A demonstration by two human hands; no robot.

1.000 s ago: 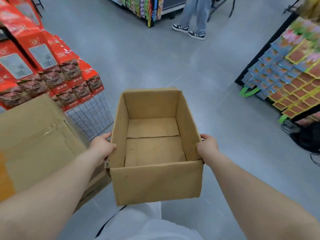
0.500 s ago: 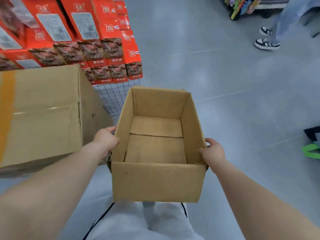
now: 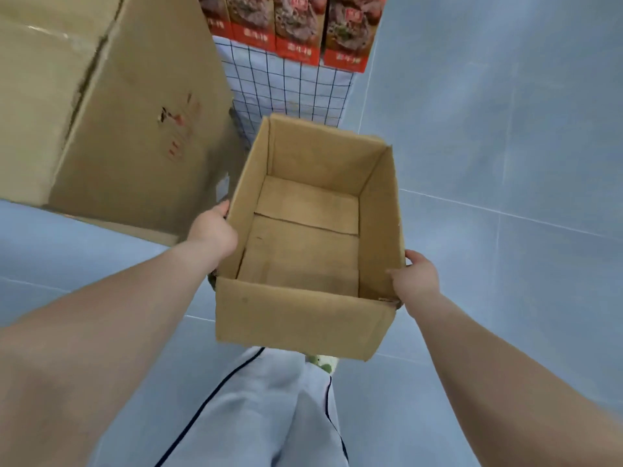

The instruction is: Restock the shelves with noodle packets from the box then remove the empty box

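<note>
An empty brown cardboard box [image 3: 300, 318] with its top open hangs in front of me above the grey floor. My left hand [image 3: 213, 229] grips its left wall near the front corner. On the opposite side my right hand [image 3: 416, 276] grips the right wall, fingers curled under the edge. Nothing lies inside the box; only its folded bottom flaps show. Red noodle packets [image 3: 296, 28] stand in a row on a wire-grid display [image 3: 283, 92] just beyond the box.
A large closed cardboard carton [image 3: 111, 106] stands at the left, close to my left hand. Grey tiled floor [image 3: 505, 146] spreads to the right. My legs in pale trousers [image 3: 256, 412] show below the box.
My view has swung left and downward. The box, held in both hands, now sits nearer the wire display and the large carton. The other person's feet have left the view.
</note>
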